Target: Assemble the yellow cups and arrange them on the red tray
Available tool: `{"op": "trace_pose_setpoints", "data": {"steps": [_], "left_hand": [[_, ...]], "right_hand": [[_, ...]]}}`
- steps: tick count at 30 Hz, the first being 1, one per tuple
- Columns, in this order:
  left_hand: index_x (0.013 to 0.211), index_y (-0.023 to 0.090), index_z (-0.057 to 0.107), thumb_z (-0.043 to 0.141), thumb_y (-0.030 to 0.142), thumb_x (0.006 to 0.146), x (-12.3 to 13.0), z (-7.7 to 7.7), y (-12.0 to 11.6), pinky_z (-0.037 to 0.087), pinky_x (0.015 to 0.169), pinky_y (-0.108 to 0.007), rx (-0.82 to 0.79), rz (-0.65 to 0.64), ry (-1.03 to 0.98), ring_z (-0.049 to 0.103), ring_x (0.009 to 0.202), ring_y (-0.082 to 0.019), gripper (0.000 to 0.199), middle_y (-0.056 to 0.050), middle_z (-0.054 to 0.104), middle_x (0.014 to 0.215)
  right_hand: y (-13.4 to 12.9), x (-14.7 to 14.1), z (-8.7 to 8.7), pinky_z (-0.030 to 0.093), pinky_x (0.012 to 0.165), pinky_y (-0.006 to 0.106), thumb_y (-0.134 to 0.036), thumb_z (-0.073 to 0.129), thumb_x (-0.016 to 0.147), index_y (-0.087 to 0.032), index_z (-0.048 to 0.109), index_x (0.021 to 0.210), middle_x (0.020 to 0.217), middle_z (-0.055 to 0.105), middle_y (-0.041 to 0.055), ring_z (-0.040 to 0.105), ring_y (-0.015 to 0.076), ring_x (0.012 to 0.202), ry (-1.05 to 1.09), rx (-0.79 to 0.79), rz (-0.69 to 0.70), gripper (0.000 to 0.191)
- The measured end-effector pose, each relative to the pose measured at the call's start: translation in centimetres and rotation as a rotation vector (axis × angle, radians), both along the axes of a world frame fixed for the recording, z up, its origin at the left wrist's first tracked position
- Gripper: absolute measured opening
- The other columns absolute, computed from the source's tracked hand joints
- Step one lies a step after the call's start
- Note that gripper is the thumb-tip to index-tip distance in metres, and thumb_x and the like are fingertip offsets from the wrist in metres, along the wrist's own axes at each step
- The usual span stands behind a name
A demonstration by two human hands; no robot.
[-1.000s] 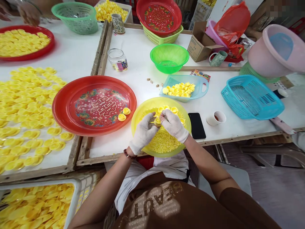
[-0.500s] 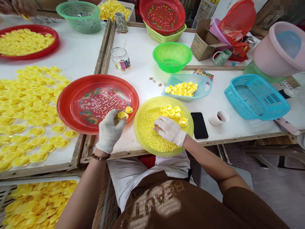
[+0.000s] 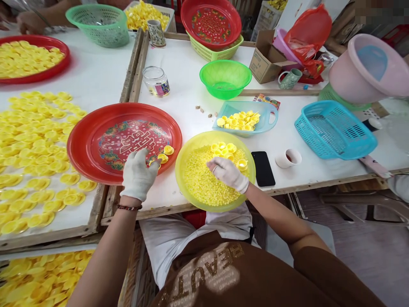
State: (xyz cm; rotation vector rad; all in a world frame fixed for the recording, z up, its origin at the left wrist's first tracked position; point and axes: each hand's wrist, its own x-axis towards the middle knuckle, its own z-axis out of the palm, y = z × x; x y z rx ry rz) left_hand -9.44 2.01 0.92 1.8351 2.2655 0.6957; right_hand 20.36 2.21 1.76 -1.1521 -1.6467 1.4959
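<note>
While working over yellow basin, right hand resting loosely open, fingertips touching yellow granules inside basin, about eight yellow caps just beside; left hand hovering half-open over red plate left of basin, near three caps.
</note>
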Motion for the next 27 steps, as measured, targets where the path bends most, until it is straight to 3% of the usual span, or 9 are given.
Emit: {"op": "trace_pose_setpoints", "data": {"steps": [2,4,7,10,13,17,22,27], "left_hand": [[0.111,0.017,0.069,0.055,0.035,0.092,3.3,1.4,0.3,0.049,0.094,-0.042,0.116,-0.098,-0.034,0.064,0.103,-0.030,0.030,-0.014,0.070,0.107],[0.100,0.018,0.071,0.052,0.031,0.093,7.6,2.2,1.1,0.050,0.090,-0.040,0.094,-0.252,-0.088,0.065,0.097,-0.028,0.024,-0.012,0.071,0.101],[0.101,0.018,0.071,0.058,0.034,0.091,14.0,2.0,2.8,0.052,0.082,-0.038,-0.094,-0.380,-0.109,0.067,0.091,-0.028,0.022,-0.013,0.071,0.102],[0.108,0.017,0.069,0.063,0.034,0.088,17.8,1.0,4.4,0.052,0.079,-0.038,-0.214,-0.402,-0.070,0.068,0.095,-0.030,0.026,-0.015,0.070,0.110],[0.108,0.018,0.067,0.061,0.026,0.087,18.0,0.5,4.7,0.052,0.084,-0.039,-0.217,-0.430,-0.065,0.068,0.100,-0.031,0.023,-0.015,0.071,0.110],[0.112,0.019,0.064,0.062,0.023,0.086,15.9,0.7,2.7,0.052,0.087,-0.038,-0.132,-0.412,-0.174,0.068,0.102,-0.029,0.026,-0.013,0.072,0.110],[0.104,0.019,0.062,0.064,0.024,0.082,14.5,1.1,-0.4,0.052,0.081,-0.037,-0.080,-0.453,-0.338,0.067,0.086,-0.025,0.023,-0.008,0.071,0.092],[0.096,0.021,0.059,0.063,0.025,0.079,14.5,1.1,-1.5,0.050,0.078,-0.034,-0.039,-0.451,-0.396,0.065,0.084,-0.022,0.018,-0.006,0.071,0.091]], "right_hand": [[0.7,0.6,0.6,0.027,0.046,0.023,-0.062,0.065,0.089,-0.023,0.046,0.076,0.059,0.040,-0.0078,0.032,0.0085,0.047,0.315,-0.292,-0.135,0.045],[1.4,1.2,1.1,0.026,0.043,0.020,-0.057,0.068,0.088,-0.023,0.044,0.079,0.059,0.039,-0.0096,0.030,0.0065,0.044,0.583,-0.487,-0.247,0.042],[2.0,1.9,1.8,0.028,0.042,0.017,-0.047,0.067,0.092,-0.022,0.046,0.082,0.061,0.043,-0.0091,0.036,0.0052,0.044,0.788,-0.570,-0.359,0.034],[2.0,2.2,2.4,0.024,0.038,0.016,-0.045,0.064,0.095,-0.022,0.046,0.082,0.060,0.043,-0.0091,0.033,0.0040,0.041,0.802,-0.558,-0.387,0.033],[1.9,2.0,2.8,0.021,0.037,0.017,-0.053,0.065,0.095,-0.022,0.045,0.081,0.058,0.038,-0.0104,0.027,0.0038,0.038,0.744,-0.488,-0.390,0.039],[2.2,0.9,3.3,0.023,0.037,0.019,-0.063,0.060,0.095,-0.023,0.043,0.081,0.058,0.035,-0.0102,0.025,0.0046,0.039,0.704,-0.355,-0.407,0.045],[2.9,-1.9,3.4,0.029,0.041,0.022,-0.070,0.057,0.093,-0.025,0.044,0.081,0.062,0.038,-0.0084,0.034,0.0064,0.043,0.664,-0.151,-0.405,0.048],[2.6,-3.5,2.5,0.037,0.046,0.025,-0.068,0.057,0.093,-0.024,0.046,0.078,0.062,0.042,-0.0066,0.046,0.0086,0.047,0.622,0.010,-0.403,0.048]]}}
